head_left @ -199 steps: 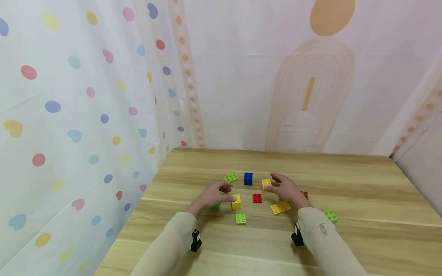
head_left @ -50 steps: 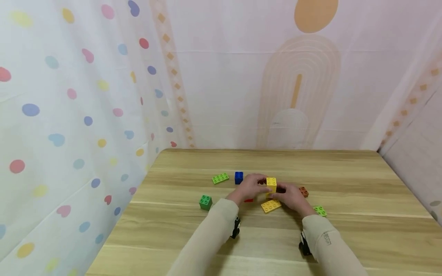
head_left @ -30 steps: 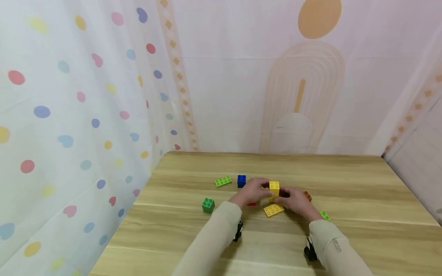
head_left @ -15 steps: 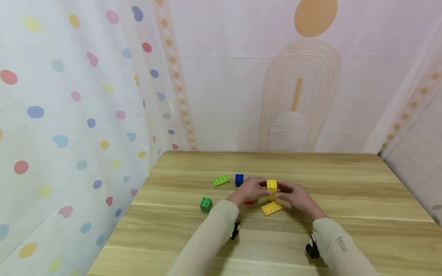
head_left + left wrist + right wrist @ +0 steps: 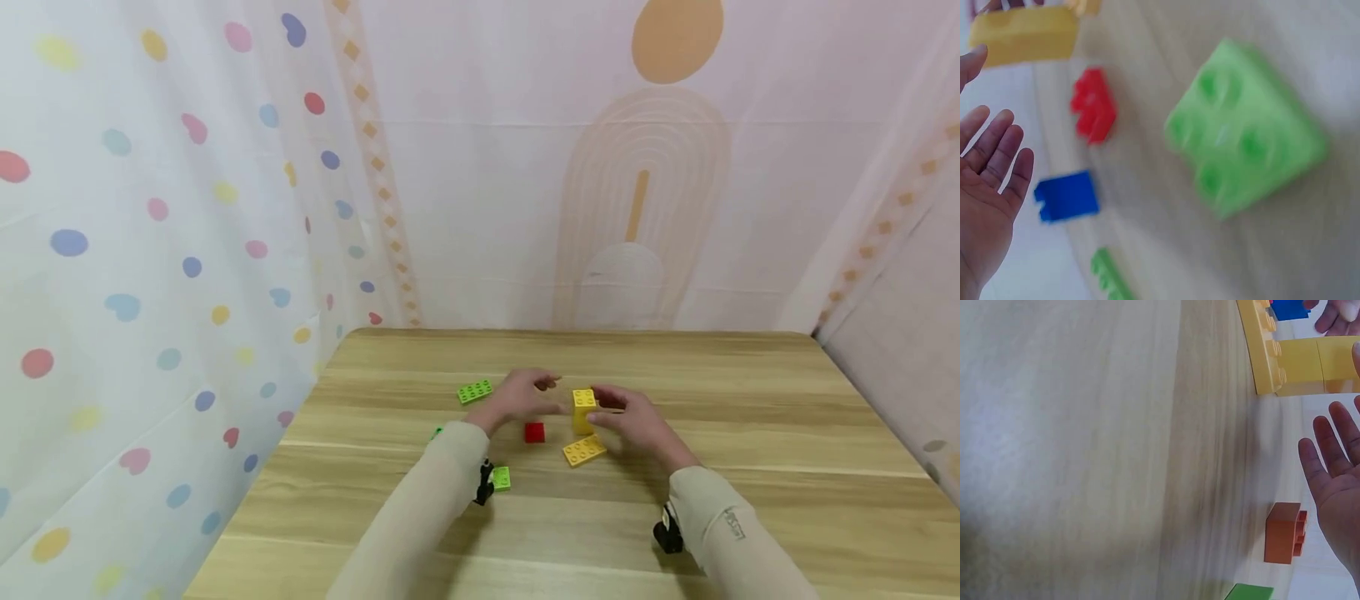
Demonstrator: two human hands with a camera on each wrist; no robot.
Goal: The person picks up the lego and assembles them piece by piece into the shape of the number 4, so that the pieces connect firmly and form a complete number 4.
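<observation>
Two yellow toy bricks form an upright stack (image 5: 583, 417), their seam showing in the right wrist view. My right hand (image 5: 633, 421) is at the stack's right side, its thumb overlapping the edge. In the right wrist view its fingers (image 5: 1329, 450) are extended and apart from the bricks. My left hand (image 5: 521, 396) is left of the stack, thumb and fingers spread with nothing between them. A flat orange-yellow brick (image 5: 585, 451) lies just in front of the stack. Below the left hand sits a flat red brick (image 5: 534, 432).
On the wooden table (image 5: 750, 517) lie a long lime brick (image 5: 475, 392) and a square lime brick (image 5: 501, 477). The left sleeve mostly covers a green brick (image 5: 437, 432). Wrist views show a blue brick (image 5: 1069, 195), a brown brick (image 5: 1282, 534) and another green piece (image 5: 1250, 592).
Earlier, a yellow brick was brought onto the other one. Since half a second ago the left hand has drawn away leftward from the stack, uncovering the red brick. The right hand remains beside it.
</observation>
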